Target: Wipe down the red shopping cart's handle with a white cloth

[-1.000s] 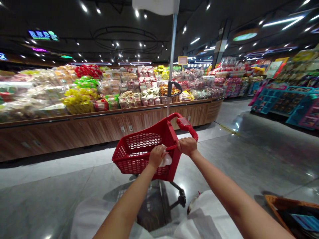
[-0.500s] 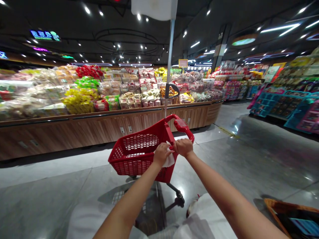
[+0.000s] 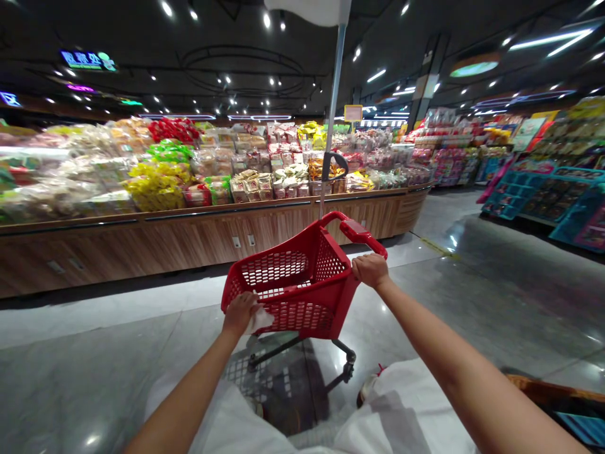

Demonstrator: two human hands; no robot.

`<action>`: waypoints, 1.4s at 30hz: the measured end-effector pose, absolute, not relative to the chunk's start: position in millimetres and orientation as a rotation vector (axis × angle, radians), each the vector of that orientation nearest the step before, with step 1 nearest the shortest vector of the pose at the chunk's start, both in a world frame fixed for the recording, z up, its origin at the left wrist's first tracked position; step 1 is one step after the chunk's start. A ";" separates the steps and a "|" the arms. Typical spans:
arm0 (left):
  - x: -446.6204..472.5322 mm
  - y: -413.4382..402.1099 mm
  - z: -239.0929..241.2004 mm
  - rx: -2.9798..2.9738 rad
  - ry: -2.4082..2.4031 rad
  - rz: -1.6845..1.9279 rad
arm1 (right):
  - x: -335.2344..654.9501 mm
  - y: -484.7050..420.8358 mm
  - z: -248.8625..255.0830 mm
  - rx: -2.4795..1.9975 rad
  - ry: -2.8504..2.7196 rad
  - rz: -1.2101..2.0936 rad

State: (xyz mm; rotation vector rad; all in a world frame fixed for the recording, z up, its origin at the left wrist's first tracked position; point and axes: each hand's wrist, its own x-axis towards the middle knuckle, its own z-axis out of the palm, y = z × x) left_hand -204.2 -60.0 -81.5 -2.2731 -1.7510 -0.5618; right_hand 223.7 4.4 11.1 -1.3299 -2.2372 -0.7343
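Gripping the handle (image 3: 362,232) of the red shopping cart (image 3: 293,290), the right hand (image 3: 370,270) is closed around its near end. The left hand (image 3: 242,313) presses a white cloth (image 3: 259,320), apparently crumpled, against the basket's near left corner, fingers folded over it.

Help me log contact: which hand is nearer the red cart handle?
Right. The right hand grips the red cart handle; the left hand presses a white cloth on the basket's lower rim.
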 end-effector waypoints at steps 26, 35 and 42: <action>-186.6 -84.5 -95.6 -2.546 -1.491 -0.555 | 138.9 14.3 -46.5 -1.490 -2.397 0.001; -116.2 -64.2 -103.8 -2.728 -1.357 -0.573 | 88.8 -37.4 -85.4 -1.153 -2.463 0.363; -163.8 -29.9 -85.8 -2.856 -1.306 -0.259 | 143.9 -28.0 -70.7 -1.103 -2.444 0.445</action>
